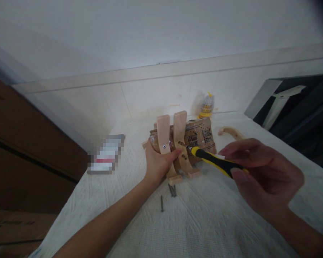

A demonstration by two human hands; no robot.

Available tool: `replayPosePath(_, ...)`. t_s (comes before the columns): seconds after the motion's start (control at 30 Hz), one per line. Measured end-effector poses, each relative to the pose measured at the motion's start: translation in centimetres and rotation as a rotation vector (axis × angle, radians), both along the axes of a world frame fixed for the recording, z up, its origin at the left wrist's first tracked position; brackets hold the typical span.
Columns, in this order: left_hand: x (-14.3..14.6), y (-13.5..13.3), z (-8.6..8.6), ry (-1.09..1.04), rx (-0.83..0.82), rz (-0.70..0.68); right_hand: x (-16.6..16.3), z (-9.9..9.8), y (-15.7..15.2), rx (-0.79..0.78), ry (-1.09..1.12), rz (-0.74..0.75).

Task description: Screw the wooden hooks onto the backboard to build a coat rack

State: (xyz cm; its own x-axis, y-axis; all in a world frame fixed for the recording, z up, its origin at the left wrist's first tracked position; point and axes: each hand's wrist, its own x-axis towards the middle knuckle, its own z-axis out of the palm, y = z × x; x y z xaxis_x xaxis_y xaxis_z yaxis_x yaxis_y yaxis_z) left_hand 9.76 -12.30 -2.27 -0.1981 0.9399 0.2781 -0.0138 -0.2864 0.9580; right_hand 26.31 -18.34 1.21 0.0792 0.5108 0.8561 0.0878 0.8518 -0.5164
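Note:
My left hand (160, 159) is closed around a wooden hook (163, 130) with a screw set in its face. Its thumb reaches across to a second wooden hook (181, 125), which stands beside the first. Both lean against a brown printed package (201, 138). In my right hand (261, 173), closed, is a black and yellow screwdriver (214, 161). Its tip meets the second hook at the upper screw hole; a lower hole shows below. Loose screws (162, 204) lie on the cloth in front of the hooks.
White cloth (204, 222) covers the work surface. Another curved wooden hook (231, 132) lies at right. Behind the package stands a clear and yellow container (206, 105). A blurred flat object (106, 154) rests at left, near cardboard boxes (29, 143). Dark panels (298, 118) stand at right.

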Motion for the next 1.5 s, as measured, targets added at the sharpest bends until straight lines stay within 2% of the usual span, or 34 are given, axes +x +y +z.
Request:
replayPosePath(0.13, 0.0, 0.0, 0.0, 0.008, -0.007, 0.012, 0.2, -0.2, -0.2, -0.037, 0.045, 0.01)
replayPosePath(0.23, -0.1, 0.2, -0.1, -0.008, -0.03, 0.007, 0.7, 0.1, -0.2, -0.084, -0.034, 0.016)
replayPosePath(0.37, 0.0, 0.1, 0.0, -0.011, -0.028, 0.015, 1.1, 0.7, -0.1, -0.041, -0.242, 0.178)
replayPosePath(0.5, 0.1, 0.0, 0.3, 0.007, -0.021, 0.032, 0.9, 0.6, -0.4, -0.086, -0.291, 0.249)
replayPosePath(0.6, 0.0, 0.1, 0.3, 0.011, -0.015, 0.016, 0.6, 0.3, -0.5, -0.051, -0.279, 0.208)
replayPosePath(0.8, -0.1, 0.3, -0.1, 0.018, 0.019, -0.003, 0.1, 0.1, -0.1, 0.039, -0.085, 0.029)
replayPosePath(0.97, -0.1, 0.2, -0.2, 0.013, 0.002, -0.014, -0.1, -0.1, -0.3, 0.023, -0.035, 0.065)
replayPosePath(1.17, -0.1, 0.3, -0.3, 0.018, 0.0, 0.002, 0.8, 0.1, -0.6, 0.079, -0.295, 0.074)
replayPosePath(1.33, -0.1, 0.2, 0.0, 0.03, -0.002, 0.026, 0.9, 0.3, -0.8, -0.023, -0.303, 0.16)
replayPosePath(1.5, 0.0, 0.2, 0.1, 0.024, -0.001, 0.026, 0.2, 0.4, -0.9, 0.029, -0.271, 0.042)
